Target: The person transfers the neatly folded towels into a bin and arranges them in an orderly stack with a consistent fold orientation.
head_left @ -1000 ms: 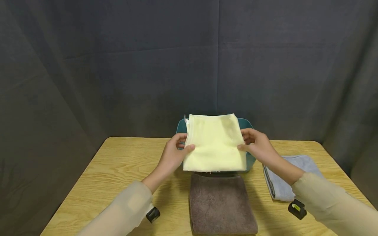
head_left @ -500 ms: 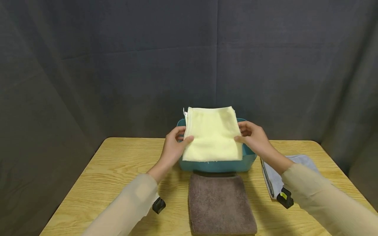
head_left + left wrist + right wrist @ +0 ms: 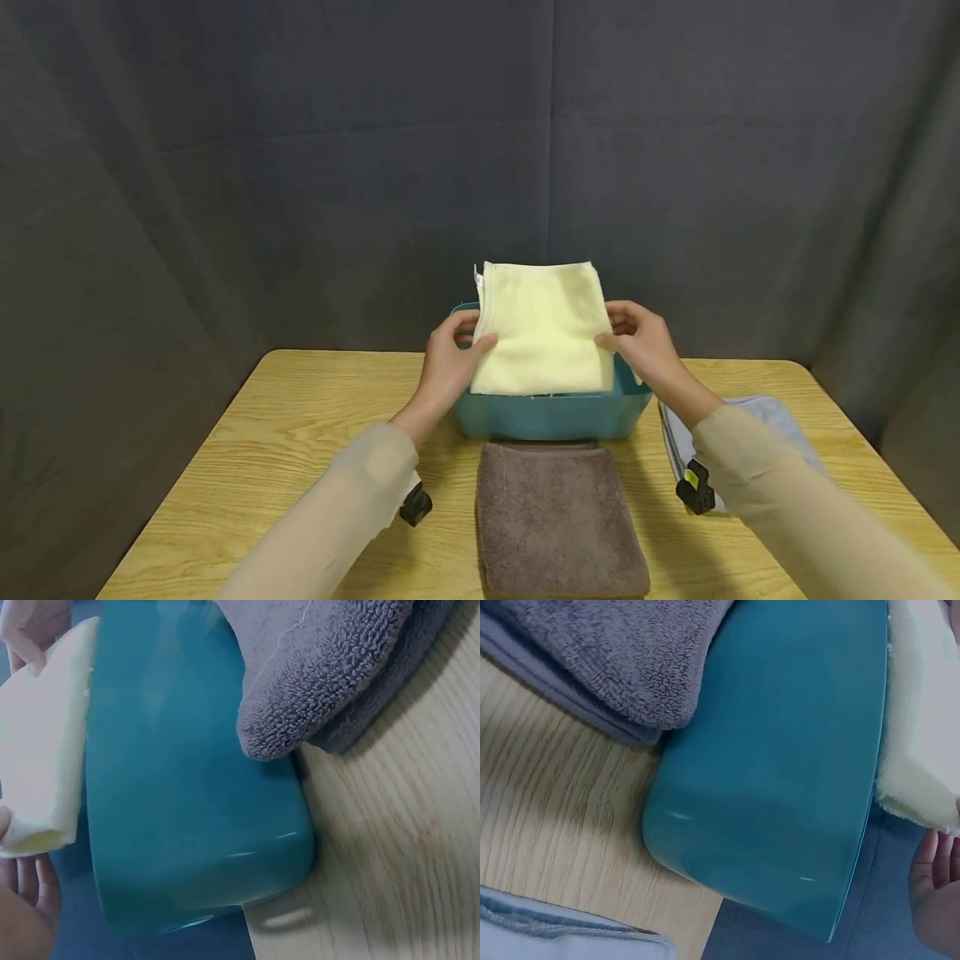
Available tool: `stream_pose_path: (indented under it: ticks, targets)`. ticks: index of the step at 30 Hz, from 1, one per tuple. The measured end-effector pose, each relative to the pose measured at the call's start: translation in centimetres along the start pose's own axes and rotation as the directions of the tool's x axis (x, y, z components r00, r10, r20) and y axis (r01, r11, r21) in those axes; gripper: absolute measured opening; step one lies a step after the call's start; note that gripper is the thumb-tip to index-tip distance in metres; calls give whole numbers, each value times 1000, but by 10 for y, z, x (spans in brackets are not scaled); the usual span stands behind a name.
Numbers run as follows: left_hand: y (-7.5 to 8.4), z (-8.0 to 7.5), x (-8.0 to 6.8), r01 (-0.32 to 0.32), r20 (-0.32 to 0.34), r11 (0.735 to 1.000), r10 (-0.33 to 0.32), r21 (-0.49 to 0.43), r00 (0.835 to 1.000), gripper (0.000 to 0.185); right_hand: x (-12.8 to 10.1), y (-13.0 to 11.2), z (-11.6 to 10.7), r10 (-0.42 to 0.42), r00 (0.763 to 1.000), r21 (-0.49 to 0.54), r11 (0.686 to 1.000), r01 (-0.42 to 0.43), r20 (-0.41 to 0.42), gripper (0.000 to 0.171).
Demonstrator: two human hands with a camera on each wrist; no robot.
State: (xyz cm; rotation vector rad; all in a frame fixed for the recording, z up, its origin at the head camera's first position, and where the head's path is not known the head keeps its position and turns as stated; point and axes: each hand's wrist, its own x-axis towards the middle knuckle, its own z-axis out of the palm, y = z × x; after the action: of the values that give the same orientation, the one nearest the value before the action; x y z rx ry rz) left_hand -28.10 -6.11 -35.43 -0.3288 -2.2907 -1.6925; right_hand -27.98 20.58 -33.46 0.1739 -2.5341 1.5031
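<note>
A folded pale yellow towel (image 3: 543, 329) is held up between both hands over the teal basin (image 3: 551, 417). My left hand (image 3: 450, 358) pinches its left edge, thumb on the near face and fingers behind. On the opposite edge my right hand (image 3: 645, 342) grips it the same way. A small white tag sticks out at the towel's upper left corner. In the left wrist view the towel (image 3: 45, 742) hangs beside the basin's rim, apart from the basin wall (image 3: 187, 772). What lies inside the basin is hidden.
A folded brown towel (image 3: 558, 521) lies on the wooden table (image 3: 300, 433) right in front of the basin. To the right, partly under the right forearm, is a folded grey-blue towel (image 3: 772, 412). A dark curtain (image 3: 375, 167) hangs behind the table.
Both hands have moved the yellow towel up and away from the body, uncovering more of the basin's front wall. The brown and grey-blue towels have stayed put.
</note>
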Motion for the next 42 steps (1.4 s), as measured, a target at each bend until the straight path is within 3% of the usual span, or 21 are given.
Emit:
stream_pose_path:
  ticks: [9, 15, 21, 29, 37, 42]
  targets:
    - [-5, 6, 11, -17, 3, 999, 17, 29, 1000, 36, 10, 4, 8, 67, 998, 4, 998, -67, -17, 43]
    - [-6, 7, 13, 43, 20, 996, -44, 82, 999, 34, 14, 7, 16, 164, 985, -30, 986, -163, 44, 51]
    - [-8, 5, 14, 70, 45, 985, -78, 158, 996, 32, 14, 7, 20, 204, 973, -81, 977, -196, 111, 54]
    - [-7, 6, 11, 142, 132, 946, -186, 290, 974, 35, 11, 9, 20, 212, 962, -120, 974, -193, 174, 54]
    - [-11, 8, 9, 78, 222, 916, -177, 393, 959, 30, 8, 12, 19, 223, 941, -139, 971, -193, 254, 54]
    - [-11, 9, 8, 33, 244, 898, -154, 438, 957, 28, 10, 14, 20, 213, 944, -155, 972, -178, 253, 53]
